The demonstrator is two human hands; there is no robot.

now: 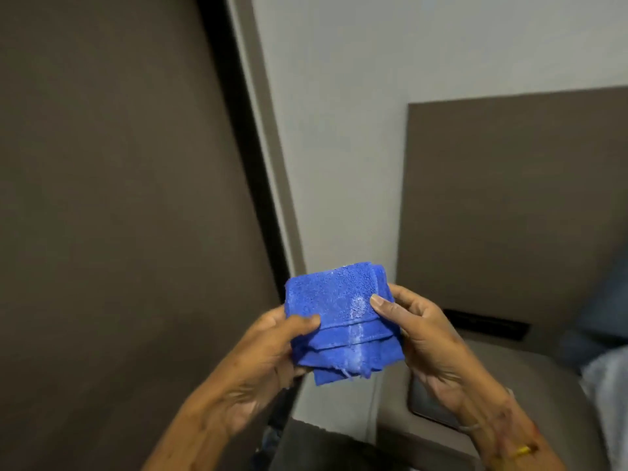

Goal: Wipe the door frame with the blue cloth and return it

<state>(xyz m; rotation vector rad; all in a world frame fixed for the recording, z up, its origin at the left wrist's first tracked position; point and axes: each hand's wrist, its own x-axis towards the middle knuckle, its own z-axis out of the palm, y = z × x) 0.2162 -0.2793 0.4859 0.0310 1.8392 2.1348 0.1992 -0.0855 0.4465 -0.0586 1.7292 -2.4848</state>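
Note:
The blue cloth [341, 321] is folded into a thick square with a pale dusty streak across its front. Both hands hold it low in the middle of the view. My left hand [272, 351] grips its left edge, thumb on top. My right hand [424, 338] grips its right edge, thumb pressed on the front. The grey door frame [268, 141] runs diagonally from the top middle down behind the cloth. A dark gap separates it from the brown door [112, 198] on the left.
A pale grey wall [339, 113] stands right of the frame. A brown panel [509, 205] is against it at the right. Below sits a grey ledge [530, 375] with a dark phone [424, 402] lying on it. Blurred bluish fabric [605, 317] shows at the right edge.

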